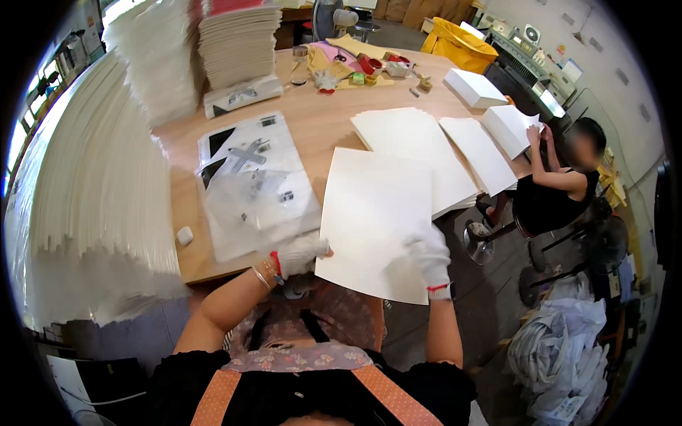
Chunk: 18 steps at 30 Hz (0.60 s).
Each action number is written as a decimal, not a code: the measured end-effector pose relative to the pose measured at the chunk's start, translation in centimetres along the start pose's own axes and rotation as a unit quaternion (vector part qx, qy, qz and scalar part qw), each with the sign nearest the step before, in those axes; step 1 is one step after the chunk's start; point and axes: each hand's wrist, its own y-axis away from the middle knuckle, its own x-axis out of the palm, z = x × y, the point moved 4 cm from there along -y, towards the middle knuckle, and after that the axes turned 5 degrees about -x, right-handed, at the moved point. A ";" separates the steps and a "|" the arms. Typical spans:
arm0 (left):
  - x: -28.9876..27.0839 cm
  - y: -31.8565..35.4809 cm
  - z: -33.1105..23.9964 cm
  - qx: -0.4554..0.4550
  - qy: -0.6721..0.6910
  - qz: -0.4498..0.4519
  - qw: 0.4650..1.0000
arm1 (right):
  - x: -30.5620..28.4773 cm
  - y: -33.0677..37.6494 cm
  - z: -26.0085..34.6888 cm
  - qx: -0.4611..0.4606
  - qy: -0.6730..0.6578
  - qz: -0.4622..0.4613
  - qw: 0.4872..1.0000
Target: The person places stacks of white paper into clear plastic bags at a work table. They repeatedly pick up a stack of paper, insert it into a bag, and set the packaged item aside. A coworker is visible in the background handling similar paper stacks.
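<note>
We have a large white paper sheet in front of us at the near edge of the table, its far part overlapping a broad stack of white sheets and its near corners hanging past the edge. Our left hand, in a white knit glove, pinches the sheet's lower left edge, thumb on top. Our right hand, gloved alike, lies over the right edge; it is blurred, and we cannot tell whether its fingers grip or only rest.

To our left lies a flat pile of clear plastic bags with dark printing; we cannot tell whether anything is inside them. Farther up, a clear drinking glass stands beside scattered yellow paper and red tape rolls; its contents are too small for us to make out. Beyond the table we see a big yellow sack, its mouth open and its inside hidden from us. On the floor to our right is a heap of crumpled white plastic bags. A seated co-worker has both hands at a stack of white paper
</note>
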 end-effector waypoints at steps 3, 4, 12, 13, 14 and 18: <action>0.1 2.4 -1.7 0.007 -0.300 -0.089 0.950 | 4.3 2.9 -7.3 0.240 -0.361 -0.070 0.898; 0.3 2.5 -0.8 0.095 -0.363 -0.118 0.919 | 6.8 3.1 -7.4 0.273 -0.489 -0.109 0.821; 2.4 3.1 6.9 0.279 -0.714 -0.312 0.561 | 19.9 3.1 -0.9 0.230 -0.357 -0.119 0.897; 1.5 4.0 5.3 0.271 -0.633 -0.261 0.676 | 19.2 3.0 -0.7 0.206 -0.378 -0.122 0.894; 0.9 5.9 2.7 0.263 -0.537 -0.201 0.776 | 18.3 2.5 -0.5 0.182 -0.399 -0.125 0.890; -3.8 15.9 -5.2 0.471 -0.601 -0.467 0.447 | 12.7 1.6 3.0 0.084 -0.361 -0.111 0.922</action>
